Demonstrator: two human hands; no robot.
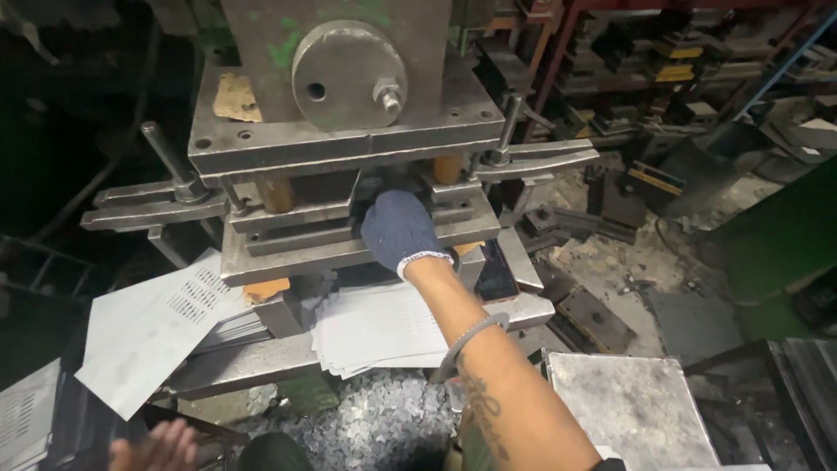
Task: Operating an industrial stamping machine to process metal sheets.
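Nearby, we are resting our bare left hand (155,447), fingers spread and holding nothing, at the near left, while our gloved right hand (399,228) is reaching far into the press die (349,228), grasp hidden, risking crushing if the ram (344,61) drops.

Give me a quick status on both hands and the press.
Right hand, gloved, reaching into press die; what it holds is hidden. Left hand bare, open, low beside a punched sheet. Sheet stack lies under the right arm.
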